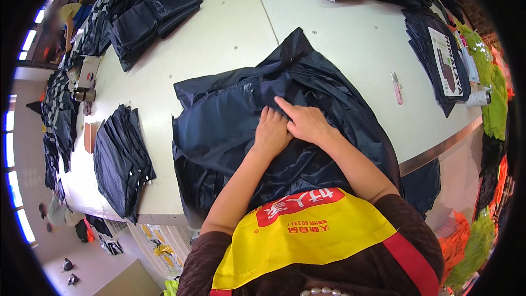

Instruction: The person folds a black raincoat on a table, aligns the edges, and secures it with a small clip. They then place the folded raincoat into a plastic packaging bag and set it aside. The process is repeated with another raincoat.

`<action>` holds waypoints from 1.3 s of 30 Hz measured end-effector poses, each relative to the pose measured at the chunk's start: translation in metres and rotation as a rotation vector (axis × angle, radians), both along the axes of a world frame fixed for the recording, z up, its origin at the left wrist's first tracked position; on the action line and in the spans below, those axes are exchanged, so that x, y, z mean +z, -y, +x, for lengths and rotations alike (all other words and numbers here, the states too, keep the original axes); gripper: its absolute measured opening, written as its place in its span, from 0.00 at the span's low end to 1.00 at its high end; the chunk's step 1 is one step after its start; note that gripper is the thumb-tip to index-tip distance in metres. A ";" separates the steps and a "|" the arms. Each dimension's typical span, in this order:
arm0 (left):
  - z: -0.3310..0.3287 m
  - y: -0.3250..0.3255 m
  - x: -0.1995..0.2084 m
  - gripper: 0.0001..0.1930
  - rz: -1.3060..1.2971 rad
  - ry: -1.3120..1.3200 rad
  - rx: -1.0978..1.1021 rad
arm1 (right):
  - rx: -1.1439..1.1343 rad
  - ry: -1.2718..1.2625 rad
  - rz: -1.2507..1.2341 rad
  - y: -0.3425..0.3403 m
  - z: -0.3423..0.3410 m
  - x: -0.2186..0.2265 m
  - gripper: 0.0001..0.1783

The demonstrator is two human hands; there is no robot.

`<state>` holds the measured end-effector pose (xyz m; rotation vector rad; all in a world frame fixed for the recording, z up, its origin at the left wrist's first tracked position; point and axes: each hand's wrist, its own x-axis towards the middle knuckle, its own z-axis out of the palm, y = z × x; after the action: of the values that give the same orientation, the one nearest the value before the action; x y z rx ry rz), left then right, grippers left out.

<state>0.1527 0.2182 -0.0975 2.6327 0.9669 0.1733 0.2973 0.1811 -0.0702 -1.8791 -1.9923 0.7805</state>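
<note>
A dark navy, shiny garment point(219, 118), which looks like a jacket with a zip along its right edge, lies spread and crumpled at the near side of the white table. My left hand point(272, 133) rests on its middle, fingers bent together and pressed into the cloth. Right beside it, touching it, my right hand point(308, 123) lies on the same cloth with the index finger stretched out and the thumb apart. Its other fingers are partly hidden. Folds hide how much cloth lies under my fingers.
Pink-handled thread snips point(396, 89) lie to the right on the white table point(219, 33). Stacks of dark cloth pieces point(123, 159) are at the left, with more dark garments point(156, 16) at far left. A pile with a printed card point(445, 60) stands at far right.
</note>
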 end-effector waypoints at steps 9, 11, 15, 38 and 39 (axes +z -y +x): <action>-0.132 0.054 0.049 0.11 0.202 0.559 0.639 | -0.124 -0.154 0.433 -0.013 0.022 0.008 0.10; -0.105 0.054 0.056 0.08 0.115 0.598 0.404 | -0.190 -0.159 0.496 -0.035 0.037 -0.001 0.12; -0.028 0.052 0.040 0.18 0.097 0.649 -0.042 | 0.149 -0.106 0.280 -0.083 0.047 0.007 0.16; -0.151 0.033 0.027 0.26 -0.619 1.213 1.330 | 0.164 0.253 0.399 -0.021 -0.037 -0.047 0.35; -0.154 0.026 0.024 0.22 -0.632 1.206 1.279 | 0.170 0.244 0.402 -0.023 -0.038 -0.048 0.35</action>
<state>-0.0009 0.1921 -0.0738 0.6943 1.5566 1.2480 0.2593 0.2044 -0.1178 -1.6464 -2.2701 0.1675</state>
